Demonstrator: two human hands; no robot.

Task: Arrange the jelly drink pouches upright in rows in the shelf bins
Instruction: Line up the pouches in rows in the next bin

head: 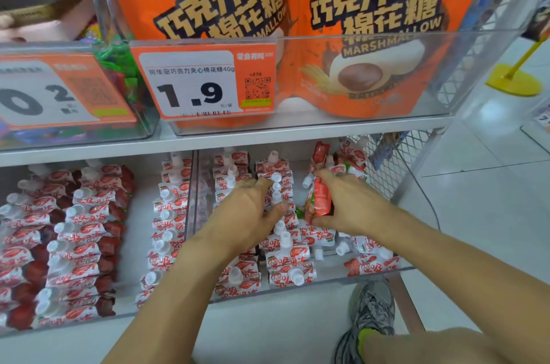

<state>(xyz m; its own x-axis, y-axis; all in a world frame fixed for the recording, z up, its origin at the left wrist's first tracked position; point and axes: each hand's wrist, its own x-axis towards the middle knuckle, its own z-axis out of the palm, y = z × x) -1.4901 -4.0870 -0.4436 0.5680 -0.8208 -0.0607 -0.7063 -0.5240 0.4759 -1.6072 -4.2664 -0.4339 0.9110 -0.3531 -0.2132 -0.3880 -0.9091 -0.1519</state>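
Two hands work inside the right bin (297,289) on the lower shelf. Left hand (247,214) lies with fingers extended, pressing on a row of upright pouches (276,200). Right hand (348,203) grips a red pouch (320,200), tilted, above loose pouches lying flat at the bin's right side. Left bin (89,320) holds pouches in rows. Marshmallow bags (372,21) stand on the shelf above.
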